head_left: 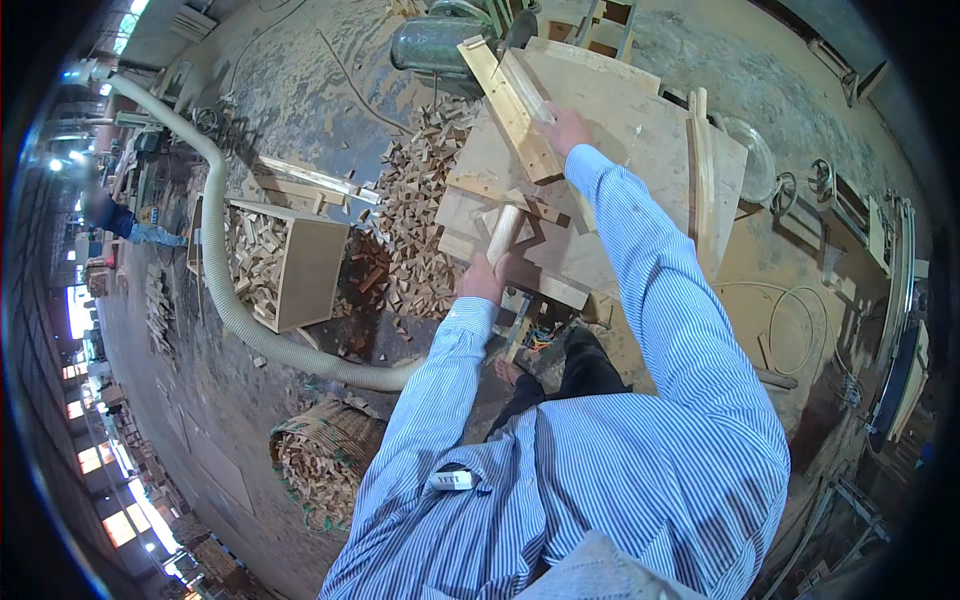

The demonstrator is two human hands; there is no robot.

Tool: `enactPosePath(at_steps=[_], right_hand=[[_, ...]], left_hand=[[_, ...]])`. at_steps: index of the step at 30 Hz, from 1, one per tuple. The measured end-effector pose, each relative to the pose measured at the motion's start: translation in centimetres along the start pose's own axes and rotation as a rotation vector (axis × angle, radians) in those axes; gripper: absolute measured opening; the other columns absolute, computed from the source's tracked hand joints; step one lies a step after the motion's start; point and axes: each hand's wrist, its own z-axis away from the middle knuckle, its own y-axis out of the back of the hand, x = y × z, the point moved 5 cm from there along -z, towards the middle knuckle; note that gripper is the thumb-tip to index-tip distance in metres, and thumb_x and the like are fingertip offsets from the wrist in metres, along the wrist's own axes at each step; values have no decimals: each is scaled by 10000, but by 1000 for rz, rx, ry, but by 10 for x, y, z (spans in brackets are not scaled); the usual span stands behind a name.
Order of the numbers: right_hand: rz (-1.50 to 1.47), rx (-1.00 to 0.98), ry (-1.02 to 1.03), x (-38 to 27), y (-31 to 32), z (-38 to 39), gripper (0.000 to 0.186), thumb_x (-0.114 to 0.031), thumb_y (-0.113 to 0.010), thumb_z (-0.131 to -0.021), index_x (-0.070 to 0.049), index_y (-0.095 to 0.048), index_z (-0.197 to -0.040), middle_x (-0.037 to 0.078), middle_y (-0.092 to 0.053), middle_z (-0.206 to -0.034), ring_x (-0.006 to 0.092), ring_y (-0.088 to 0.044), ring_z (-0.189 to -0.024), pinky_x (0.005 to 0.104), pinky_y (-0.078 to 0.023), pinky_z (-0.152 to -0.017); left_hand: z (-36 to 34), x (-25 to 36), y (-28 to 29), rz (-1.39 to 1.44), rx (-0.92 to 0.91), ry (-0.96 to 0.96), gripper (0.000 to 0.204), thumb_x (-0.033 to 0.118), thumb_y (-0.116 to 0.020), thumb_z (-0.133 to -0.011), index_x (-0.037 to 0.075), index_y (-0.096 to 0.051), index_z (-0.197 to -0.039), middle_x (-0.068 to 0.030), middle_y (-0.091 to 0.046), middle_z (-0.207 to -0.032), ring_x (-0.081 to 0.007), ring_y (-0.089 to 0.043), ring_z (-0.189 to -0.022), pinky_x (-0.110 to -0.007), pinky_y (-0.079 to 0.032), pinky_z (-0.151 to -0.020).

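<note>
My left hand (pixel 483 279) is closed around a short pale wooden block (pixel 506 230) at the near left edge of the wooden work table (pixel 640 140). Farther off, my right hand (pixel 566 131) is closed on the near end of a pale wooden strip (pixel 524 84). This strip lies alongside a longer yellowish board (pixel 512 112) that slants across the table. A dark round saw blade (pixel 521 29) stands at the far end of the strip. Between my hands a wooden crosspiece (pixel 515 198) is on the table, partly behind the block.
Wood offcuts (pixel 420 210) are heaped on the floor left of the table. Beyond the table's far edge sits a green motor (pixel 430 48). A ribbed hose (pixel 225 265) curves past a wooden box (pixel 312 270) of offcuts. Nearer is a filled woven basket (pixel 335 425). Another person (pixel 125 220) is far left.
</note>
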Motion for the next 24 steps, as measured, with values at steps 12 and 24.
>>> enactPosePath(at_steps=[12,24], right_hand=[[111,15,10,-44,23,93,347,-365,-669,-904,-63,-730,-1065,222,-638,-1158,406,-636,-1071,480,-514,-943],[65,-32,1,-49,-36,120,254,-355,-636,-933,-132,-704,-1032,205,-662,-1082,392,-625,-1066,488,-503,-925]], left_hand=[[70,-57,5,37,-69,42,568,584,-519,-983,17,-527,-990,-299,-682,-870,-510,-660,-836,-603,-503,-740],[106,-97,-4,73,-56,4,522,565,-516,-994,43,-500,-998,-278,-677,-832,-502,-657,-767,-583,-509,-665]])
